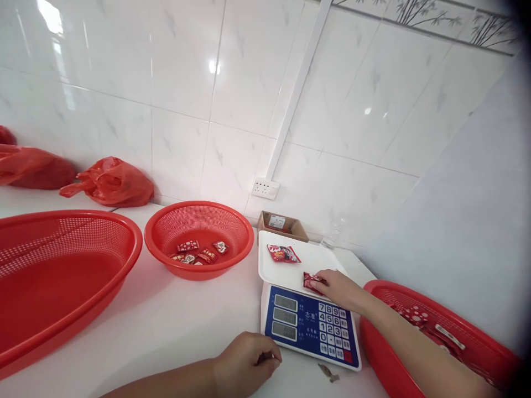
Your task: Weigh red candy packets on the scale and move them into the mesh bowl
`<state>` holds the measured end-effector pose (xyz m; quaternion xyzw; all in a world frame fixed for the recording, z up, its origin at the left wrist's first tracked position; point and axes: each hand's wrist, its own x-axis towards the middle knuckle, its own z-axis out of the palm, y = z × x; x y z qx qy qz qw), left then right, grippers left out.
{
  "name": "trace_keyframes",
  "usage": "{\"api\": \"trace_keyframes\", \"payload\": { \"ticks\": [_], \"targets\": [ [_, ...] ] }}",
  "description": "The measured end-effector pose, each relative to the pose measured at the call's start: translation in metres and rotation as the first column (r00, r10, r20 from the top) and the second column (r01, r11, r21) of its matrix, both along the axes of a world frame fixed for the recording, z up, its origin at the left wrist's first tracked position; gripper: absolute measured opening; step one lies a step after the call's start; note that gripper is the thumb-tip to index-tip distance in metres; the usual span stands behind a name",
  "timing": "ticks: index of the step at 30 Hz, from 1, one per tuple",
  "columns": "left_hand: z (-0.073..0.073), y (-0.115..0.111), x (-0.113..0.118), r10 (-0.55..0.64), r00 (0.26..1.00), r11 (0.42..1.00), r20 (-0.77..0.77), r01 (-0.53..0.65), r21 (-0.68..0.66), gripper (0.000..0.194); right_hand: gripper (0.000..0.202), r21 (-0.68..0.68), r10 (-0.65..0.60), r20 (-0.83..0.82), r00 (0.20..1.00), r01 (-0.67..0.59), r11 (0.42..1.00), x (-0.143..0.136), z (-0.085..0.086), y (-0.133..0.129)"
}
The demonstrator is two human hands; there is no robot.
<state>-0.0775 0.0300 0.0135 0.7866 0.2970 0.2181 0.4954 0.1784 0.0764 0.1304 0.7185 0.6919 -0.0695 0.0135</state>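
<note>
A digital scale [311, 326] with a blue keypad panel and a white tray [271, 277] stands before me. On the tray lies a red printed snack packet [283, 254], towards the back left. My right hand [331, 286] reaches over the tray's front right part, its fingers closed on a second, smaller red snack packet [309, 281]. Resting near the scale's lower left corner, my left hand [249, 362] is loosely curled, thumb close to the fingers, with nothing visible in it. What the scale's displays [285, 317] read is too faint to tell.
A round red basket [199, 271] holds several small packets. Another red basket [133, 249] is at left, and a third [373, 342] with red packets at right. Behind the scale sits a cardboard box [296, 228]. Tied red plastic bags [114, 182] lie along the tiled wall.
</note>
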Motion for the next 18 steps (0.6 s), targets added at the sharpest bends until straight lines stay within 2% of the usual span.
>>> {"api": "trace_keyframes", "payload": {
  "ticks": [5, 8, 11, 15, 18],
  "targets": [
    [0.000, 0.000, 0.000, 0.010, 1.000, 1.000, -0.007, -0.010, 0.001, 0.024, 0.032, -0.006, -0.086, -0.027, 0.996, 0.086, 0.996, -0.006, 0.005, -0.004],
    [0.001, 0.000, -0.001, -0.003, 1.000, 1.000, -0.004, 0.003, 0.010, 0.024, 0.040, -0.008, -0.103, -0.080, 0.991, 0.103, 0.995, -0.007, 0.007, -0.004],
    [0.001, 0.000, -0.001, -0.010, 1.000, 1.000, -0.006, 0.010, 0.015, 0.024, 0.049, -0.005, -0.055, -0.110, 0.992, 0.055, 0.998, -0.010, 0.008, -0.002],
    [0.000, -0.001, -0.001, -0.003, 1.000, 1.000, -0.008, 0.003, 0.002, 0.024, 0.028, -0.045, 0.023, -0.131, 0.991, -0.029, 0.999, -0.023, 0.013, -0.003],
    [-0.002, -0.001, 0.000, 0.009, 1.000, 1.000, -0.004, -0.009, 0.007, 0.024, 0.032, -0.034, -0.003, -0.134, 0.991, -0.002, 0.999, -0.032, 0.016, -0.006]
  ]
}}
